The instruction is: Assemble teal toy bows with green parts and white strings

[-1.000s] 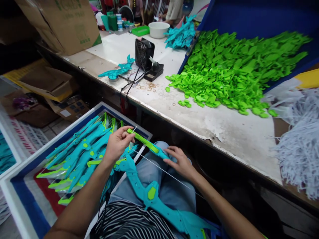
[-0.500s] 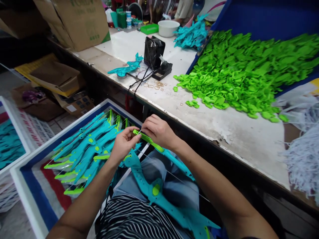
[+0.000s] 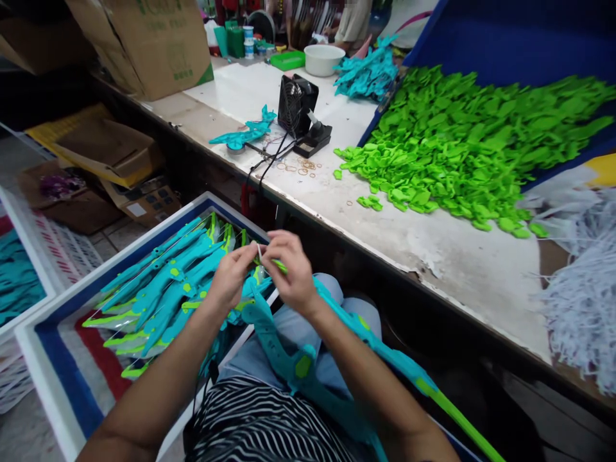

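Observation:
My left hand (image 3: 231, 276) pinches a thin white string (image 3: 260, 251) between thumb and fingers, close to the tip of a toy bow. My right hand (image 3: 291, 273) is closed around the green end of that toy bow (image 3: 380, 343), a teal plastic one whose body runs under my right forearm to a long green limb at the lower right. The two hands nearly touch. Across my lap lies a second teal toy bow (image 3: 276, 350) with a green hexagonal piece, partly hidden by my right arm. Fingers cover the exact spot where string meets tip.
Left of me a white-rimmed crate (image 3: 41, 378) holds several strung toy bows (image 3: 163, 289). On the table (image 3: 385, 244) are a heap of green plastic parts (image 3: 447, 147), a black fan (image 3: 297, 102), rubber bands and teal parts (image 3: 368, 70). White strings (image 3: 582, 301) hang at the right.
The held bow has swung round, its far green limb now showing at lower right. My right hand has turned and shifted slightly left and down; the left hand has drawn back slightly left.

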Available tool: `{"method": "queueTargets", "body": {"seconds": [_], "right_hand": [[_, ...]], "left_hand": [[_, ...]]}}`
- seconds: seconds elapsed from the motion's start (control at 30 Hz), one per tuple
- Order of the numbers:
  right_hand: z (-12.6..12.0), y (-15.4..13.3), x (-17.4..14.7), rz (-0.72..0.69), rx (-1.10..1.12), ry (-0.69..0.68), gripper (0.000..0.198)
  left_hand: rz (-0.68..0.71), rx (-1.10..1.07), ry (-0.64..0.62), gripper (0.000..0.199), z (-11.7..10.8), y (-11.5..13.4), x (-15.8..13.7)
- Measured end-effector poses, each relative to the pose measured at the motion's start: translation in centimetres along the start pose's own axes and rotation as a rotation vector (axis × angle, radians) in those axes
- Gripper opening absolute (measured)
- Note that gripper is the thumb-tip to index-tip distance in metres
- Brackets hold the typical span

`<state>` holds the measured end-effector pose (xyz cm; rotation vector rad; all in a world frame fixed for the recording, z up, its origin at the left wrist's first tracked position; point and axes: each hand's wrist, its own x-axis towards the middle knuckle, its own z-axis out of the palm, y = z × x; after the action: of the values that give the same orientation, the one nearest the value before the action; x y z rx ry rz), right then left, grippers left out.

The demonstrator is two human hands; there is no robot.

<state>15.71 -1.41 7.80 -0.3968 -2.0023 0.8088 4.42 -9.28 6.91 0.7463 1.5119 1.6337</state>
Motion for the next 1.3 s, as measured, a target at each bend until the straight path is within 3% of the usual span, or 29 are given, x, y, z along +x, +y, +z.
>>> {"method": "queueTargets", "body": {"seconds": [0.1,0.23,0.47,0.63,0.83,0.93,1.1,1.3], "right_hand": [[2.3,-0.8,-3.2,0.043,0.08,-0.044,0.011],[3.0,0.3,-3.4,0.114,0.12,0.041,0.009],[3.5,-0.2,-2.1,0.241,0.186,0.22,0.01],[3.8,-0.2,-2.3,0.181,0.163,0.267,0.014],[3.1,0.2,-2.2,0.065,0.174,0.156,0.024],[2.4,0.6,-2.1,-0.033,0.105,0.172,0.019],[1.8,0.7,-1.9,-0.091,0.003,0.152,0.013],[1.7,0.4,-2.3,0.01,-0.029,0.148,0.014]], "left_hand": [[0.04,0.131,0.092,0.021,-1.0,1.0,0.5],[0.209,0.399,0.156,0.013,-1.4,2.3,-0.2],[-0.066,0.085,0.02,0.025,-0.7,2.8,-0.8],[-0.147,0.049,-0.072,0.025,-0.8,3.7,-0.6],[-0.186,-0.077,0.088,0.018,0.3,3.9,-0.5],[-0.214,-0.097,-0.005,0.015,-0.1,4.2,-0.3],[-0.177,0.059,-0.2,0.013,-1.1,4.8,-0.1],[-0.055,0.329,-0.166,0.012,-0.6,4.6,-0.1]]}}
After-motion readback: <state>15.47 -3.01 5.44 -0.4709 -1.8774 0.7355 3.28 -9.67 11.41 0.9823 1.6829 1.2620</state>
